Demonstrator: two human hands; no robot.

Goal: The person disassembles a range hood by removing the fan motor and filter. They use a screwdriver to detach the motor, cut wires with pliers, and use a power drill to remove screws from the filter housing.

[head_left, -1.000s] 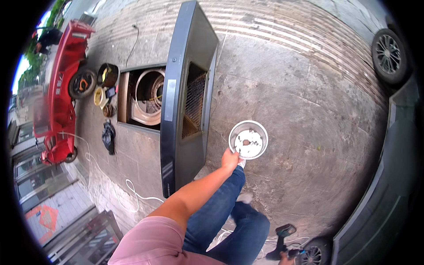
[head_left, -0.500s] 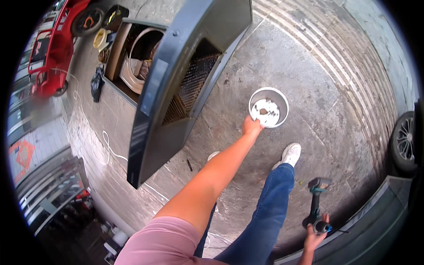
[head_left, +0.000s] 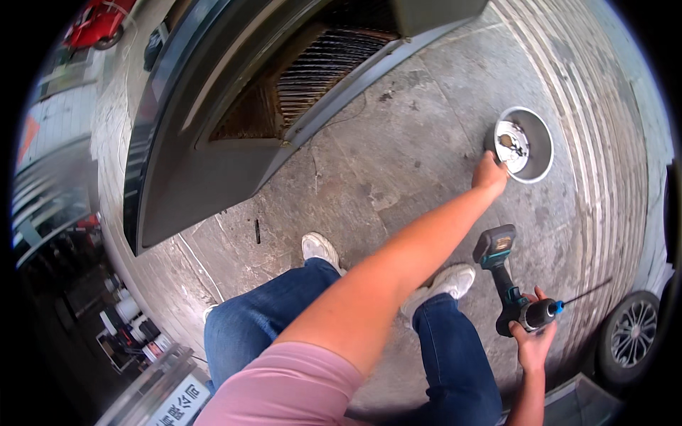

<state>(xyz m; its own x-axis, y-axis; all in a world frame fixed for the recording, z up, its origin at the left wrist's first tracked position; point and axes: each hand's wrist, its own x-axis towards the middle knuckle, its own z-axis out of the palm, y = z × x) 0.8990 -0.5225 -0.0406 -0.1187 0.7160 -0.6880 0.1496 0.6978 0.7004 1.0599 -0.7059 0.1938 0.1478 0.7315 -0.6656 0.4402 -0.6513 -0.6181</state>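
The left hand (head_left: 490, 172) reached out and gripped the near rim of a round metal bowl (head_left: 534, 153) that sat on the stone pavement (head_left: 398, 156), small bits lying inside it. Nearer the person than the bowl, the right hand (head_left: 533, 334) was closed around a cordless drill (head_left: 508, 280), held above the pavement just right of the white shoes (head_left: 447, 282).

Left hand (head_left: 490, 172) gripping metal bowl (head_left: 538, 153) rim, right hand (head_left: 531, 339) holding drill (head_left: 506, 282), perhaps cordless
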